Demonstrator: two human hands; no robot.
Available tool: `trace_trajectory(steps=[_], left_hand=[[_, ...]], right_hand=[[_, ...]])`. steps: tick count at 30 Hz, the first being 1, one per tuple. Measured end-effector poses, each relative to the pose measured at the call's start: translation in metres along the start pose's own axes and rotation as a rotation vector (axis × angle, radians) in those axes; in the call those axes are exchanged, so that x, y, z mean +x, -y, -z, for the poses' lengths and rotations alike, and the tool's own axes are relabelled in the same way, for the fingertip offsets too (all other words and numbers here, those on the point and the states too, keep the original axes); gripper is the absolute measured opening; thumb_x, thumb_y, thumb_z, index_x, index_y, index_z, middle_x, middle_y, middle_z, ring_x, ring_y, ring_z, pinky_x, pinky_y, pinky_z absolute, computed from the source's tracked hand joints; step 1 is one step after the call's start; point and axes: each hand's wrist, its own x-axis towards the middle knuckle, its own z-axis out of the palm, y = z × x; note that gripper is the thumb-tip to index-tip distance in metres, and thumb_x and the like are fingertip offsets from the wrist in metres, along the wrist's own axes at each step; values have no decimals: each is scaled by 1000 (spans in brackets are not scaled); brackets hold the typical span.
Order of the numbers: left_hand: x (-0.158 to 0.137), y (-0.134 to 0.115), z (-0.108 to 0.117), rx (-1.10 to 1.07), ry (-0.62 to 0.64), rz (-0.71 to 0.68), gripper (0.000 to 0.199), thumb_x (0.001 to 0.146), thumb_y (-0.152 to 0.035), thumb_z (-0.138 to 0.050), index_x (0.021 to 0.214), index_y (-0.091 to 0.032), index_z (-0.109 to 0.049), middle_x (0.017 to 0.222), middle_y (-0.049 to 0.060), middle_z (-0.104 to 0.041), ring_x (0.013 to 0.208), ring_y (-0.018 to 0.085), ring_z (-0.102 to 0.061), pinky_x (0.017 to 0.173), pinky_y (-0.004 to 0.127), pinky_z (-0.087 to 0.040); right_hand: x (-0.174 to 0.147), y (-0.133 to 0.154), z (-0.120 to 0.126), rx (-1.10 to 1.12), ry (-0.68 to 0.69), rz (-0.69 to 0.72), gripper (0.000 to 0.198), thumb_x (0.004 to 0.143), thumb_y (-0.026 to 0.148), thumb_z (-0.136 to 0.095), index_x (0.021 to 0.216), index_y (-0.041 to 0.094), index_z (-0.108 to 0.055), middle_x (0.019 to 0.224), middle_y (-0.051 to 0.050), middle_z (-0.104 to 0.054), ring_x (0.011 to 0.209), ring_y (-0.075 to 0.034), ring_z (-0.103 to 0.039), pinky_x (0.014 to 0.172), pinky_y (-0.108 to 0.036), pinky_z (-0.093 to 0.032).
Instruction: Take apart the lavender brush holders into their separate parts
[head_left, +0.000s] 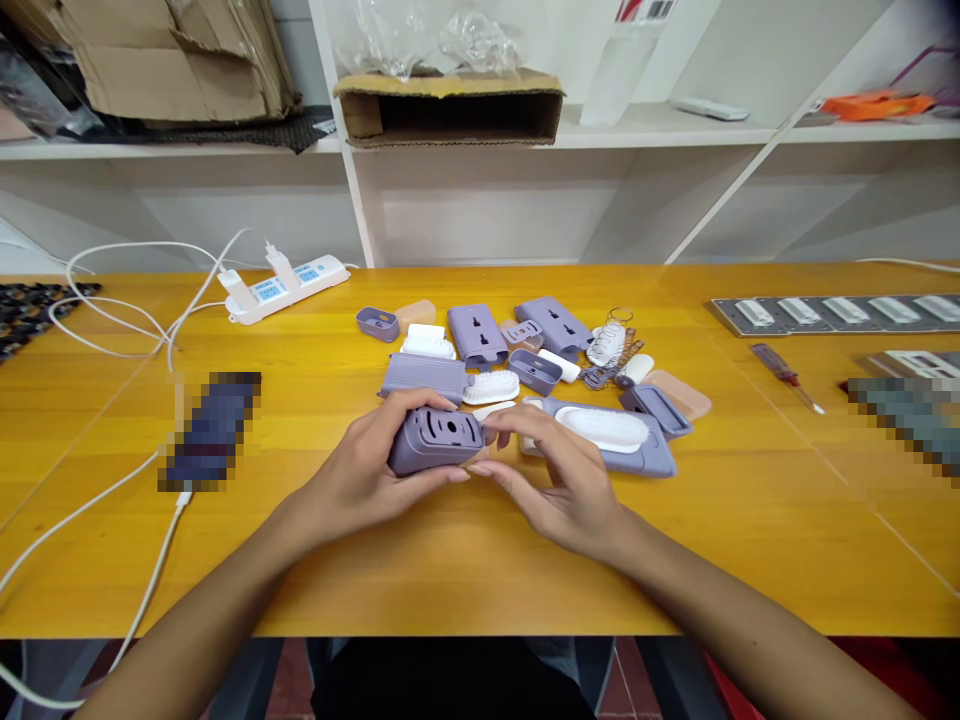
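Observation:
My left hand (367, 455) is wrapped around a purple plastic housing (435, 455), its slotted end with a round hole turned toward me. At the housing's right end, the thumb and fingers of my right hand (559, 470) close on its edge. Any small part between those fingertips is hidden. Just behind my hands lie a ribbed purple cover (426, 376) and a white oval bristled piece (491, 388). To the right, beyond my right fingers, a long purple panel (660, 455) carries a white oval tray (604, 428).
Behind are purple shells (478, 335), small purple cups (534, 371), springs (626, 348) and peach translucent caps (679, 394). A power strip (289, 290) and a pixelated phone-like device (212, 430) with cables stand left. A screwdriver (786, 377) and a metal strip (840, 314) lie right.

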Motion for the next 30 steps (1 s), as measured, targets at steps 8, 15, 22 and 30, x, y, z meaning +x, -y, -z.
trace_trajectory(steps=[8, 15, 22, 30], left_hand=[[4, -6, 4, -108, -281, 297, 54, 92, -42, -91, 135, -26, -61, 128, 7, -78, 107, 22, -80, 90, 32, -66], [12, -22, -11, -714, -561, 637, 67, 85, -59, -94, 132, -22, -64, 124, 11, -81, 97, 23, -80, 81, 33, -68], [19, -27, -12, -979, -564, 746, 64, 79, -57, -99, 121, -12, -81, 119, 14, -83, 90, 21, -79, 79, 31, -69], [20, -19, -10, -1090, -542, 738, 47, 80, -36, -100, 113, -13, -78, 120, 12, -83, 104, 23, -77, 87, 30, -64]], right_hand=[[-6, -5, 5, -65, 149, -77, 62, 103, 29, -82, 157, 23, -52, 136, -18, -75, 119, -31, -75, 102, -50, -66], [-14, 10, -11, 372, 323, -301, 93, 101, 36, -85, 173, 34, -27, 149, -16, -71, 126, -29, -75, 102, -46, -66], [-13, 16, -14, 672, 130, -449, 58, 103, 22, -81, 154, 37, -57, 132, -7, -78, 112, -19, -79, 94, -34, -67], [-4, 15, -5, 743, -58, -616, 26, 104, 34, -81, 129, 27, -76, 108, -5, -80, 74, -15, -77, 68, -30, -68]])
